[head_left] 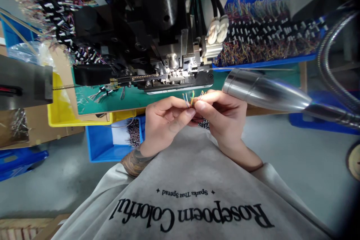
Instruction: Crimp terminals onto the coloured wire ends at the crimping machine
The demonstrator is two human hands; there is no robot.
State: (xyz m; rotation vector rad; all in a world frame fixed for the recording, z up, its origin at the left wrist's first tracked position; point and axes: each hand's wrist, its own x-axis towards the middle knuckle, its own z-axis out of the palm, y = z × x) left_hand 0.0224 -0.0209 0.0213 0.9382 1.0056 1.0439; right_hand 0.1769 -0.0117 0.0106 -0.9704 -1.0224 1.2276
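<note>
My left hand (168, 122) and my right hand (223, 118) meet in front of the crimping machine (171, 71). Between thumbs and forefingers they pinch a cable whose thin coloured wires (192, 99) fan out upward, several of them with small bright tips. My left thumb presses at the base of the wires, and my right thumb and forefinger close on the wires at the right. The lower part of the cable is mostly hidden by my fingers. Above my hands sits the machine's metal die area, with a terminal strip (146, 77) feeding in from the left.
A metal gooseneck lamp (267, 88) reaches in close to my right hand. Bundles of cables lie in a blue tray (281, 60) at back right, with more cables (59, 18) at back left. A yellow bin (63, 118) and a blue bin (104, 150) stand at left. Wire scraps (102, 93) lie on the green mat (129, 101).
</note>
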